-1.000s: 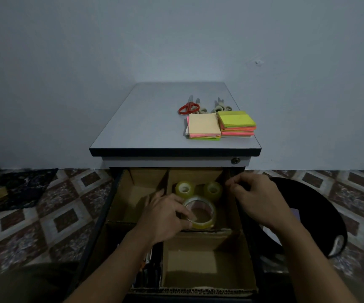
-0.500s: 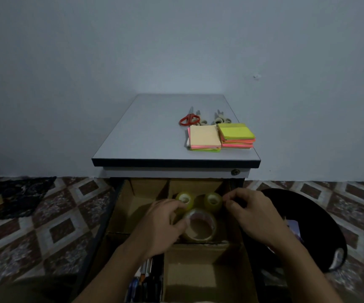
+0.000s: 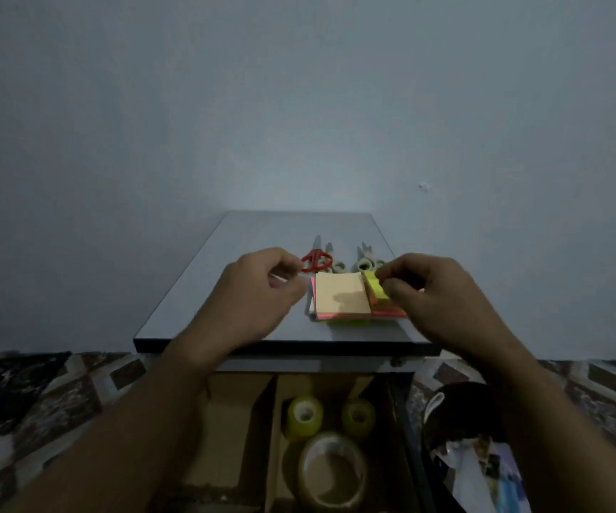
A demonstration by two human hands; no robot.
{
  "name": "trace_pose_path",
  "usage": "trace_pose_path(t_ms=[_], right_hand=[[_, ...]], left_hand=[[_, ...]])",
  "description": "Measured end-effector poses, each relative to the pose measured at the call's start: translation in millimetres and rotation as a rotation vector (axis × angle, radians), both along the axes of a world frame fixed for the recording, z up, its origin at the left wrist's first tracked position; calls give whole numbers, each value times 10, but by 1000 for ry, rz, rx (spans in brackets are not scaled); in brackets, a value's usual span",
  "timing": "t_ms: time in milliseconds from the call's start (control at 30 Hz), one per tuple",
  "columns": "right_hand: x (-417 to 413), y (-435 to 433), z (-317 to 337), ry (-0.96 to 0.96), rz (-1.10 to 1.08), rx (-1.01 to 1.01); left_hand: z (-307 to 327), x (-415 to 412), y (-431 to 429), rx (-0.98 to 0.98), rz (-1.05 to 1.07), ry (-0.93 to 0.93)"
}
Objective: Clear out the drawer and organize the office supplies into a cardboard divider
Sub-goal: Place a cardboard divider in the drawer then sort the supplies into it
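Note:
On the grey desk top (image 3: 284, 231) lie two stacks of sticky notes: a tan-topped stack (image 3: 341, 296) and a yellow-green stack (image 3: 374, 288) to its right. My right hand (image 3: 436, 290) pinches the yellow-green stack between thumb and fingers. My left hand (image 3: 258, 290) hovers with curled fingers just left of the tan stack, holding nothing. Red-handled scissors (image 3: 315, 261) and grey scissors (image 3: 363, 262) lie behind the stacks. Below, the open drawer holds a cardboard divider (image 3: 225, 420) with two small yellowish tape rolls (image 3: 304, 416) and a large clear tape roll (image 3: 332, 472) in one compartment.
A blue-grey wall stands right behind the desk. A dark round bin (image 3: 461, 412) with paper in it sits on the patterned tile floor (image 3: 58, 394) to the right of the drawer. The divider's left compartment looks empty.
Both hands have left the tape rolls in the drawer and risen to the desk top. The camera tilted up. My right hand now grips the yellow-green stack.

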State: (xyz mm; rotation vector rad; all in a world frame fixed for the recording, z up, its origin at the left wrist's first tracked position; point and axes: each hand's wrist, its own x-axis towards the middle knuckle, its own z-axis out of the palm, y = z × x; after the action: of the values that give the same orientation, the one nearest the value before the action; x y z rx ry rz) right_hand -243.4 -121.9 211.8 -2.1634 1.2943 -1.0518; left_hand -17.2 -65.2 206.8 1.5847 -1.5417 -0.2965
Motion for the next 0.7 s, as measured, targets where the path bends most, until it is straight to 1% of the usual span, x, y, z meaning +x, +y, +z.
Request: trace_pose_path(t_ms=[67, 167, 233, 333, 467, 500, 567, 633, 700], right_hand=[[45, -318, 136, 9, -32, -19], [117, -784, 202, 56, -66, 20], [179, -1075, 170, 119, -81, 65], [290, -1417, 73, 265, -107, 146], [430, -1683, -34, 450, -129, 214], [461, -1728, -48, 483, -133, 224], [513, -1792, -67, 517, -141, 243], [544, -1821, -66, 521, -150, 255], [568, -1832, -58, 508, -150, 271]], left_hand=[[87, 34, -310, 26, 8, 1], [103, 81, -760, 114, -4, -26], [60, 119, -1025, 177, -11, -54], [-46, 157, -1346, 275, -10, -81], [-144, 152, -1617, 367, -65, 43], [-154, 165, -1671, 382, -77, 41], [-173, 202, -1765, 396, -87, -26], [-193, 224, -1815, 399, -78, -76], [-206, 228, -1837, 387, -69, -69]])
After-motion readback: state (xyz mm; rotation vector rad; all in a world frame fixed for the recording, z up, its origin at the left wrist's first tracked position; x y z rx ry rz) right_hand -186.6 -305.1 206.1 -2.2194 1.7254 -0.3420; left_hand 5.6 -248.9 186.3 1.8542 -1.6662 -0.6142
